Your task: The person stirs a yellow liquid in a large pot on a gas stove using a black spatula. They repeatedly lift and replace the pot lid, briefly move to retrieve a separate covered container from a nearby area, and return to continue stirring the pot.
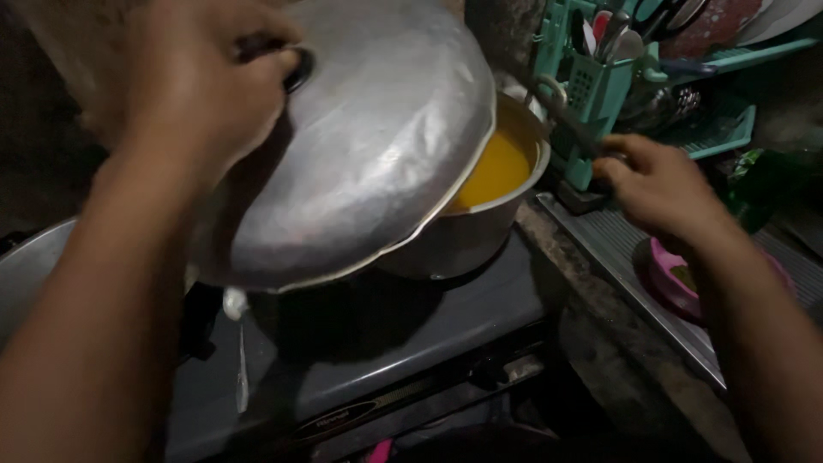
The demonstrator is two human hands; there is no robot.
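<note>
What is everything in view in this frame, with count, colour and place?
round dented metal lid: one, silver-grey, held tilted above the pot, upper centre
metal cooking pot: one, grey, holding yellow-orange liquid, on the stove
flat-topped stove: one, dark grey, centre and bottom
plastic utensil caddy: one, teal, holding cutlery, upper right
plastic dish rack: one, teal, far upper right
ribbed metal draining surface: one, grey, right
round pink object: one, partly hidden under the right forearm
left hand: grips the lid's dark knob
right hand: beside the caddy; contact unclear

head camera looks down, close over stove (360, 343).
</note>
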